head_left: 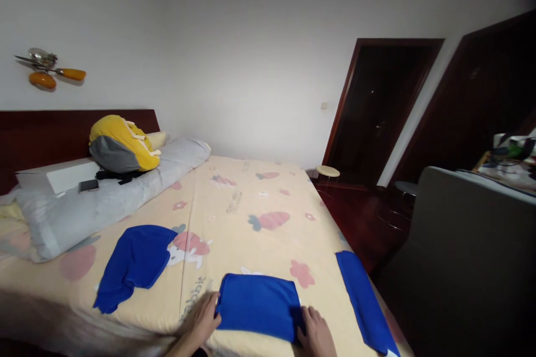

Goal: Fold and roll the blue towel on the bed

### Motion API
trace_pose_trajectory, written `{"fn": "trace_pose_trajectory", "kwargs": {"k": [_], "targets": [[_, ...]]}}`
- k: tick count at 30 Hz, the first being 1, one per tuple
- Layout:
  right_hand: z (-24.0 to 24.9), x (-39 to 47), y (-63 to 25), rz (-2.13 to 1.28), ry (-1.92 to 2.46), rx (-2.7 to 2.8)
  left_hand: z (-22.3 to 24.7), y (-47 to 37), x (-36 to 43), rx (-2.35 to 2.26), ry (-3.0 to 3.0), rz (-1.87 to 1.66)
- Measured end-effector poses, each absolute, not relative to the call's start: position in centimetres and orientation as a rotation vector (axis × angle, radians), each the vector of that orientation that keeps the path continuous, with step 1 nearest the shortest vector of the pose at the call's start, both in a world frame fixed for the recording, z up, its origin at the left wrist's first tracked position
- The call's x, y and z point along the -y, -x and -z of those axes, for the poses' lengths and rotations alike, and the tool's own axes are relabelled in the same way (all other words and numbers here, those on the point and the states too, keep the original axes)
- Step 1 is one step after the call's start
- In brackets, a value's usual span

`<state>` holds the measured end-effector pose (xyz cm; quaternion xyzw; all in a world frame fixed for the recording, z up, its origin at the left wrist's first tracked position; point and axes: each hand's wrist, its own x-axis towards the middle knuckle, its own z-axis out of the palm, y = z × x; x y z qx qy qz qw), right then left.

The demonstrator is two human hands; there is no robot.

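A blue cloth [257, 304], laid out as a rough rectangle, is on the bed right in front of me. At its left edge, my left hand [204, 317] is closed with the fingertips on the fabric. My right hand [317, 332] pinches the lower right side, its thumb partly hidden against the cloth. To the left lies a second blue cloth [136, 259], crumpled and unevenly spread. A third blue cloth [366, 304], in a long narrow strip, rests along the bed's right edge.
The bed [234, 201] has a patterned cream sheet. Along the headboard are a grey pillow [79, 226], a white box [62, 174], a phone [89, 185] and a yellow-grey backpack [121, 145]. A round stool [328, 171] and a dark grey panel [456, 256] stand to the right.
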<state>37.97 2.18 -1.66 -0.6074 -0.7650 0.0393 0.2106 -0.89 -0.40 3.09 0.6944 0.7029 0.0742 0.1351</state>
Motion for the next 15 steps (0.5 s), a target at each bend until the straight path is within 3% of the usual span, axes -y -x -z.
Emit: {"fn": "trace_pose_trajectory", "kwargs": {"k": [2,5,8,15], "targets": [[2.1,-2.1,-36.7,0.249,1.522,2.248,-2.9,-0.2,0.6,-2.031,-2.179,-0.1],[2.9,-1.3,-33.1,0.45,1.119,2.455,-2.1,-2.2,1.3,-1.554,-2.563,-0.039],[3.5,-0.2,-29.8,0.467,0.936,2.539,-1.0,-4.0,2.2,-1.223,-2.719,-0.034],[3.1,-0.1,-32.7,0.245,1.044,2.58,-3.4,-1.9,2.9,-1.345,-2.519,0.003]]}}
